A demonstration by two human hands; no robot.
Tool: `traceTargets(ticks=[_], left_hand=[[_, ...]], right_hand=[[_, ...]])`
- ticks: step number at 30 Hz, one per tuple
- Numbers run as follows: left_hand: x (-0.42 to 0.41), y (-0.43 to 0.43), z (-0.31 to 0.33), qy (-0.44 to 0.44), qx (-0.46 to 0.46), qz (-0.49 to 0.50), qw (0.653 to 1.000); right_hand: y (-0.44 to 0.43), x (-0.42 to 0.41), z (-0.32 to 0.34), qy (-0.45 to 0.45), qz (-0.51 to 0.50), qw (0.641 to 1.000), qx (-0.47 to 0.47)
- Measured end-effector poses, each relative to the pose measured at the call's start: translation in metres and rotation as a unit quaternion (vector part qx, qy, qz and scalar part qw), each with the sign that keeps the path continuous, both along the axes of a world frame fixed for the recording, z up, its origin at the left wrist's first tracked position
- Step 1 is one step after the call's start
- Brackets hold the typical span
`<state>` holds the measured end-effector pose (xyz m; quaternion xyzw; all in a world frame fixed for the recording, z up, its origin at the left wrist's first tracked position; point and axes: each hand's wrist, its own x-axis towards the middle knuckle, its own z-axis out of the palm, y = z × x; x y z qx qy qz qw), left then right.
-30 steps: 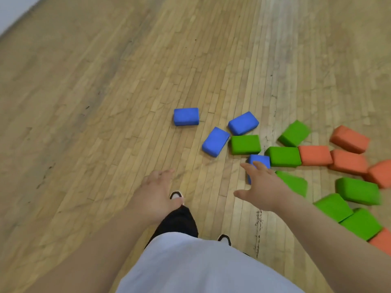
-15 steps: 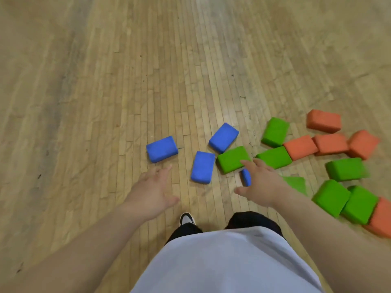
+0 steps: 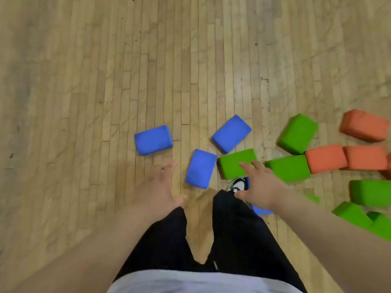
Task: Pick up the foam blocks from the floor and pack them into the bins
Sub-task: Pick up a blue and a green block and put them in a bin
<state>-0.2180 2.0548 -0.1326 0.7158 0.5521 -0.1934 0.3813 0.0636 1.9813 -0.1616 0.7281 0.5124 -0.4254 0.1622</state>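
Foam blocks lie scattered on the wooden floor (image 3: 105, 81). Three blue blocks sit in the middle: one at the left (image 3: 153, 140), one upright in the centre (image 3: 200, 168), one behind it (image 3: 231, 133). A fourth blue block (image 3: 261, 210) is mostly hidden under my right wrist. Green blocks (image 3: 236, 163) and orange blocks (image 3: 325, 158) spread to the right. My left hand (image 3: 157, 191) hovers with fingers spread, just below the left blue block, holding nothing. My right hand (image 3: 260, 187) is stretched out with fingers spread over the nearest green block, holding nothing.
My legs in black trousers (image 3: 232, 240) and one shoe (image 3: 238, 185) stand right at the centre blocks. More green blocks (image 3: 370, 192) lie at the right edge. Bare wooden floor stretches to the left and far side. No bin is in view.
I have stepped closer, so the blocks now lie nearer my feet. Both hands stayed outstretched with fingers spread, and the right one now hovers over the green block.
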Motion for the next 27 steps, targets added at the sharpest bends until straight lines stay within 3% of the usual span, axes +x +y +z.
traceTargets(ticks=[7,13,17,21,27], left_hand=[[0.037,0.059,-0.229,0.014,-0.084,0.039,0.996],[0.044,0.079,-0.475,0.010,-0.160,0.081,0.984],[0.035,0.071,-0.578,0.014,-0.215,0.142,0.966],[0.028,0.062,-0.597,-0.033,-0.284,0.159,0.945],[0.039,0.079,-0.511,0.005,-0.260,0.039,0.965]], right_hand=[[0.058,0.012,-0.233,0.048,-0.002,0.995,-0.084],[0.082,-0.012,-0.461,0.105,-0.138,0.983,-0.054],[0.073,-0.038,-0.552,0.104,-0.217,0.969,-0.056],[0.060,-0.047,-0.577,0.113,-0.296,0.949,-0.010],[0.030,-0.025,-0.519,0.178,-0.363,0.913,-0.052]])
